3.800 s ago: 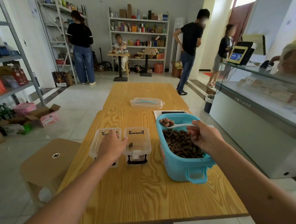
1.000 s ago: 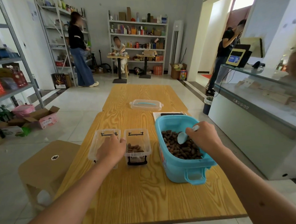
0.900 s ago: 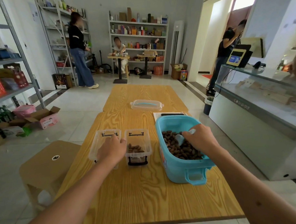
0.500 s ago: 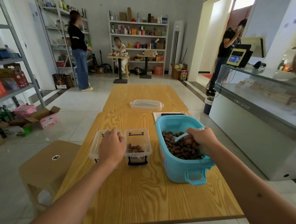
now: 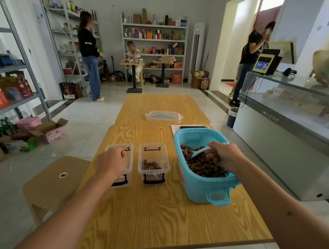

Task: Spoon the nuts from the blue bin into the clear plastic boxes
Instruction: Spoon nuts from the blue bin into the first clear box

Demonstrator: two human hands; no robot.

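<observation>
A spoon point(image 5: 199, 152) is gripped by the right hand point(image 5: 224, 155) inside the blue bin point(image 5: 203, 186), right of centre; the left box point(image 5: 122, 164) is touched by the curled left hand point(image 5: 111, 161).

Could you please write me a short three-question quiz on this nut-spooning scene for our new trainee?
1. True or false: the right hand holds the spoon inside the blue bin.
2. Which clear box already contains nuts? A: the box under the left hand. B: the right clear box, next to the bin.
3. Fill in: the clear lid with the blue handle lies on the ____ end of the table.

Key: 1 true. 2 B; the left clear box shows no nuts where visible. 3 far.
</observation>
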